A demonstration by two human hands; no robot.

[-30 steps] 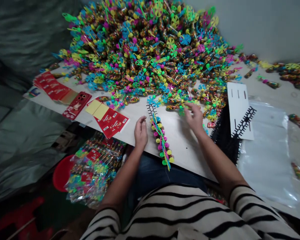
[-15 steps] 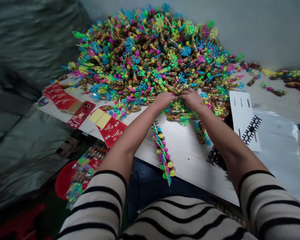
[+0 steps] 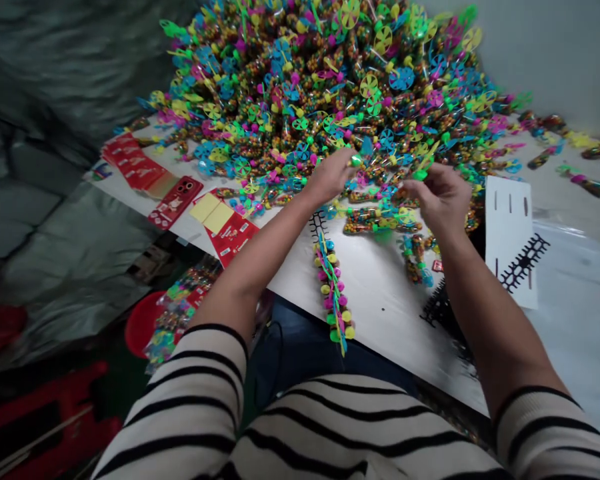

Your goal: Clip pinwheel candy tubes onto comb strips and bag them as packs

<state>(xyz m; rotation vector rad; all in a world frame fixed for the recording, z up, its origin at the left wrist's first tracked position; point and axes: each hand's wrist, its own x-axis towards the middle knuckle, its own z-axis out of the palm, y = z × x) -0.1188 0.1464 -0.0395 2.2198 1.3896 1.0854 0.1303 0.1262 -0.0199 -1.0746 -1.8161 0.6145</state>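
My left forearm (image 3: pixel 265 247) and right forearm (image 3: pixel 485 313) reach up from the bottom corners of the frame, bare below striped sleeves (image 3: pixel 180 400). My left hand (image 3: pixel 330 177) sits just above centre, palm down, fingertips (image 3: pixel 347 159) drawn together and pointing right. My right hand (image 3: pixel 443 200) lies right of centre, fingers curled, tips (image 3: pixel 415 180) pointing left. Hands near each other, not touching.

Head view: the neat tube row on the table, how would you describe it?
Below the big heap of pinwheel candy tubes, on the white table, look between the forearms. The row runs toward the table's near edge; unlike the loose heap, its tubes lie lined up in one strip.
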